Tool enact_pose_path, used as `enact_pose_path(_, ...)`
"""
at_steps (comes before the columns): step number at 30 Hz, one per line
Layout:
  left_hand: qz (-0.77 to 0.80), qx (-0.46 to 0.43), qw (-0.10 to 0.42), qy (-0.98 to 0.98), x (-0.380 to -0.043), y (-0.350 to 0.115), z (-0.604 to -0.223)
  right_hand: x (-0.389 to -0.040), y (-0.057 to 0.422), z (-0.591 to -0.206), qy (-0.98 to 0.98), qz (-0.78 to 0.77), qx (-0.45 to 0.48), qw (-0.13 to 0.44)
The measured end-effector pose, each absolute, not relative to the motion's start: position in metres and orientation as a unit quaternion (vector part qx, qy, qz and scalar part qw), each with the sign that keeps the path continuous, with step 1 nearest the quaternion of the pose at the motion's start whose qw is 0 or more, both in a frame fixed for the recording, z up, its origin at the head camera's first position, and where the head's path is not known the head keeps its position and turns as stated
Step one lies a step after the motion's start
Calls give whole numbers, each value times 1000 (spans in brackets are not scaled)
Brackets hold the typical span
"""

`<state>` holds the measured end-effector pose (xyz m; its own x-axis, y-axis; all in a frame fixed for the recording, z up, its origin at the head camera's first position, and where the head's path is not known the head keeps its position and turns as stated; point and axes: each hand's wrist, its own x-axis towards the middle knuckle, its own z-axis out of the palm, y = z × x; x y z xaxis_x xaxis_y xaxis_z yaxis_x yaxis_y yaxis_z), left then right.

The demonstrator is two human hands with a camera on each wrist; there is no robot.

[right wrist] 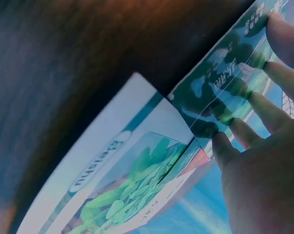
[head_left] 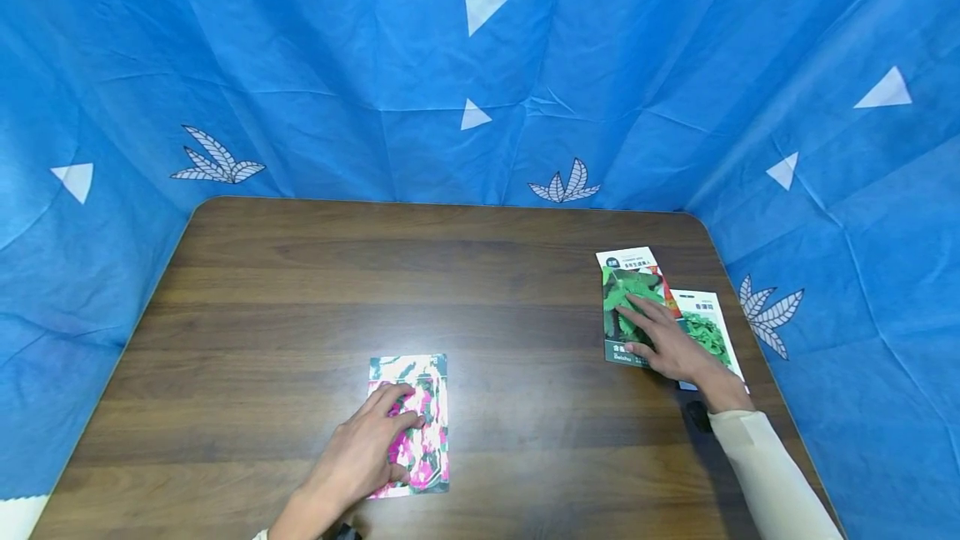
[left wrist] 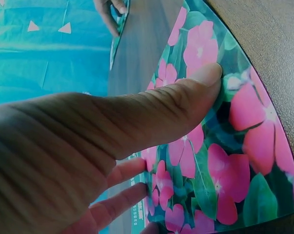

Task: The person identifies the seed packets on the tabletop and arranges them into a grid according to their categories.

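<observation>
Near the worktop's [head_left: 495, 282] right edge, our right hand [head_left: 672, 346], spread like our left hand [head_left: 363, 443], risked skidding the ungripped green packet [head_left: 624, 282].

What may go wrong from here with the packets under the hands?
The left hand might slide on the glossy-looking pink-flower packet. If the right hand drags the green-leaf packet, it may shift the white packet, which it seems to overlap. A push could send that white packet over the nearby right edge of the table.
</observation>
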<state>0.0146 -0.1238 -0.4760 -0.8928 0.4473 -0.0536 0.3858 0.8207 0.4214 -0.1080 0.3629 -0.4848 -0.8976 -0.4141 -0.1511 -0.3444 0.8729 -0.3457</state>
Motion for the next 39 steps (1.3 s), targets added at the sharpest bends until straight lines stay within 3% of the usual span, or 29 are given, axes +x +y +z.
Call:
enact_pose_path(7,207,216,74,951,15,-125,-476,-106,362,-485,958,-169,-212,91)
enact_pose_path(39,205,219,112,947,24,-141,-472,-105,350,-485,960,-152,-212,104)
